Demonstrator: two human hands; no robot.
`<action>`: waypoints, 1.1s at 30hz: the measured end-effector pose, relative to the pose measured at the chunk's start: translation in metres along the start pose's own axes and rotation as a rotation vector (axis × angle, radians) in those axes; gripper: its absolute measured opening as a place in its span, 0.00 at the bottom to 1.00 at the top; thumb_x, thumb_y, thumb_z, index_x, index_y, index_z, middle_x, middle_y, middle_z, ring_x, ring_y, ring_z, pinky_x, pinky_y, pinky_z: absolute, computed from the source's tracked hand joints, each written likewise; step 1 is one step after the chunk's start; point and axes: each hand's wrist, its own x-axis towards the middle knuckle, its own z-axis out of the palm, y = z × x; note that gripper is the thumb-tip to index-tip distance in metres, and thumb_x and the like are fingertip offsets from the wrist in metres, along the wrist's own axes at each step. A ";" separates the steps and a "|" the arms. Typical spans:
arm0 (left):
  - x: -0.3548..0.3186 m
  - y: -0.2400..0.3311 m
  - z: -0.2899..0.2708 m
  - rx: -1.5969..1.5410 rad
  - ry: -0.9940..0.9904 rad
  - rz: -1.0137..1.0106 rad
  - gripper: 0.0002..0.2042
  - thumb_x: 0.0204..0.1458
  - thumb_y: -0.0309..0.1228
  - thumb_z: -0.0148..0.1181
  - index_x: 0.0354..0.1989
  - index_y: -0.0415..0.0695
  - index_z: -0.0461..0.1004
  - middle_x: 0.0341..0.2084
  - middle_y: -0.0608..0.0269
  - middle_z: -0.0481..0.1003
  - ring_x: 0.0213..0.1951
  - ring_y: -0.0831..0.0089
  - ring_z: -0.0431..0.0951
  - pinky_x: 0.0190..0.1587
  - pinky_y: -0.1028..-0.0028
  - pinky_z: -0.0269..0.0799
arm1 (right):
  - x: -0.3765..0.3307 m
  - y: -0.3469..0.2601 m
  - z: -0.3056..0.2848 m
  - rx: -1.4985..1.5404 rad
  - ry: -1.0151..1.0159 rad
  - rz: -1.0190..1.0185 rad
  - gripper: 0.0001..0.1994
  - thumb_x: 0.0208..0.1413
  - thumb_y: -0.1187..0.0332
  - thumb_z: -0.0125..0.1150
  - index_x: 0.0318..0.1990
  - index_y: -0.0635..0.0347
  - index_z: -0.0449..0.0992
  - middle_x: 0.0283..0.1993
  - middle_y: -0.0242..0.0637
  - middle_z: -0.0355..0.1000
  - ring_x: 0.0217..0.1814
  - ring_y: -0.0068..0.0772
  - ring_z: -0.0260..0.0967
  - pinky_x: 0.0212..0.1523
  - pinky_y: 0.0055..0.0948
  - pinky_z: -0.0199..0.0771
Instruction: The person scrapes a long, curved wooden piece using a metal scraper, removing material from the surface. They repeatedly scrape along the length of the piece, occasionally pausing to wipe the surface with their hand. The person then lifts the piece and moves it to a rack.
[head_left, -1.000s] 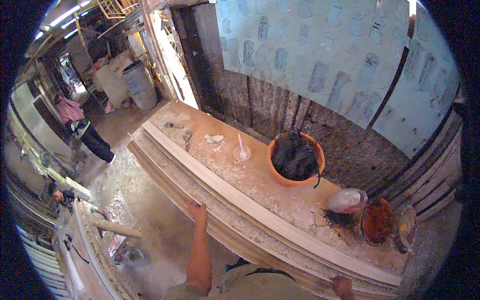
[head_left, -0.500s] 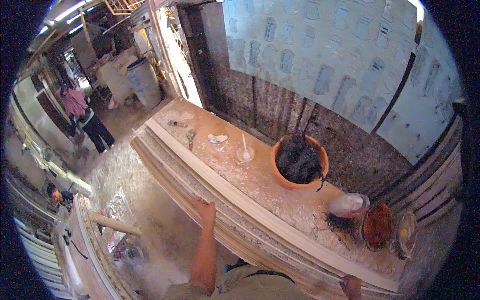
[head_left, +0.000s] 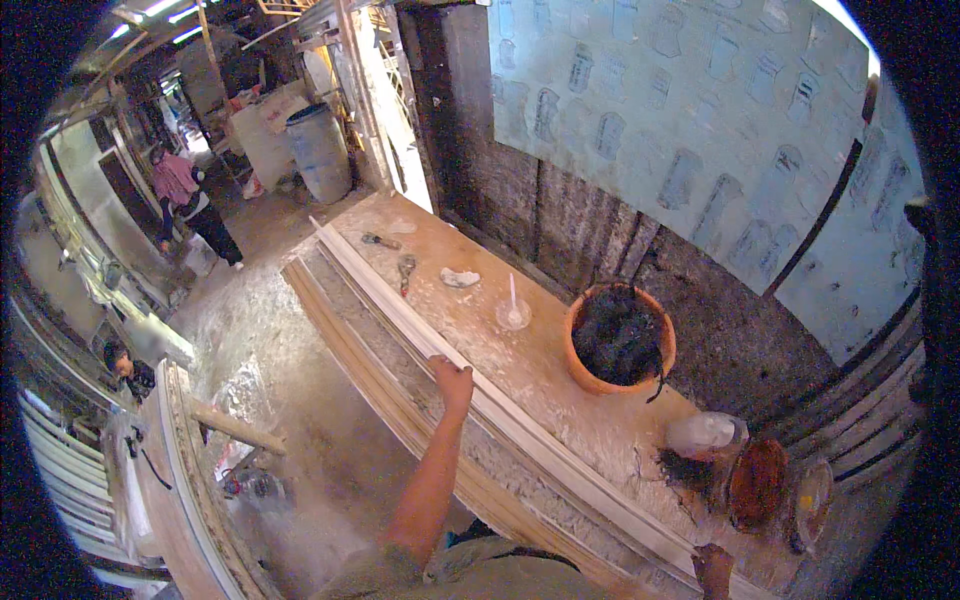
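Observation:
A bundle of long, pale wooden strips (head_left: 540,438) runs slantwise along the workbench (head_left: 450,235). My left hand (head_left: 452,385) is closed on the edge of these strips near the middle of their length. Farther toward the lower right, my right hand (head_left: 712,568) is curled on the same strips close to their near end; its fingertips are partly hidden. Along the bench's near side lie browner wooden strips (head_left: 365,375), with a grey, dusty band between them and the pale ones.
Beyond the strips stand an orange tub (head_left: 590,372) of black material, a clear cup (head_left: 513,316) with a white stick, a white container (head_left: 700,436) and a reddish-brown bowl (head_left: 757,485). Two brushes lie at the far end. One person (head_left: 185,195) stands far left; another (head_left: 125,370) is lower down.
My left hand has moved from the near-side strips across to the pale ones. The pale strips lie farther from the near-side strips, showing more grey band. The view has shifted slightly.

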 end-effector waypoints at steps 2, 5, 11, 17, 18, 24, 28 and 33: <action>0.007 0.005 0.011 -0.036 -0.002 0.007 0.27 0.40 0.16 0.63 0.50 0.37 0.58 0.25 0.50 0.72 0.31 0.58 0.76 0.40 0.62 0.71 | 0.013 0.004 0.002 -0.033 -0.018 0.022 0.13 0.57 0.56 0.60 0.44 0.49 0.81 0.42 0.37 0.78 0.46 0.45 0.76 0.45 0.43 0.77; 0.013 0.005 0.025 -0.036 -0.014 0.056 0.27 0.40 0.16 0.61 0.49 0.38 0.56 0.27 0.51 0.72 0.27 0.60 0.76 0.33 0.65 0.73 | 0.032 0.010 0.015 -0.206 -0.104 0.084 0.21 0.45 0.56 0.70 0.49 0.49 0.80 0.45 0.37 0.77 0.49 0.49 0.73 0.51 0.48 0.72; 0.024 -0.036 0.036 -0.131 -0.064 -0.008 0.28 0.43 0.19 0.66 0.50 0.37 0.56 0.29 0.49 0.74 0.30 0.59 0.78 0.37 0.63 0.74 | 0.050 0.008 0.034 -0.124 0.080 -0.097 0.13 0.57 0.57 0.56 0.42 0.49 0.82 0.39 0.37 0.79 0.39 0.43 0.76 0.38 0.42 0.77; 0.026 -0.058 0.012 0.182 -0.110 0.042 0.30 0.44 0.24 0.71 0.52 0.34 0.57 0.38 0.45 0.74 0.38 0.54 0.79 0.46 0.60 0.74 | 0.053 -0.012 0.037 -0.141 0.126 -0.216 0.11 0.51 0.65 0.55 0.36 0.52 0.83 0.38 0.36 0.80 0.34 0.42 0.74 0.33 0.41 0.76; 0.025 -0.058 0.009 0.242 -0.122 0.071 0.30 0.44 0.24 0.71 0.52 0.34 0.57 0.40 0.45 0.74 0.38 0.53 0.79 0.47 0.60 0.74 | 0.054 -0.014 0.038 -0.113 0.131 -0.225 0.11 0.49 0.67 0.55 0.36 0.52 0.84 0.40 0.37 0.80 0.34 0.42 0.74 0.33 0.40 0.76; 0.022 -0.065 0.001 0.561 -0.097 0.158 0.38 0.46 0.33 0.72 0.62 0.27 0.58 0.56 0.34 0.64 0.60 0.43 0.65 0.63 0.59 0.64 | 0.052 -0.011 0.044 0.156 0.079 -0.226 0.15 0.46 0.71 0.55 0.41 0.50 0.84 0.49 0.39 0.80 0.40 0.41 0.77 0.39 0.37 0.79; 0.021 -0.079 0.005 0.671 -0.037 0.082 0.43 0.51 0.40 0.67 0.68 0.27 0.53 0.64 0.33 0.55 0.66 0.39 0.53 0.68 0.53 0.52 | 0.051 -0.012 0.059 -0.011 0.019 -0.180 0.23 0.48 0.65 0.61 0.54 0.54 0.76 0.52 0.44 0.77 0.46 0.45 0.74 0.44 0.39 0.78; 0.019 -0.089 0.010 0.883 0.063 0.105 0.42 0.53 0.44 0.64 0.70 0.32 0.53 0.69 0.41 0.49 0.67 0.42 0.53 0.69 0.48 0.47 | 0.054 -0.003 0.084 -0.335 -0.105 -0.077 0.39 0.38 0.51 0.74 0.60 0.55 0.70 0.54 0.43 0.73 0.56 0.49 0.71 0.56 0.48 0.71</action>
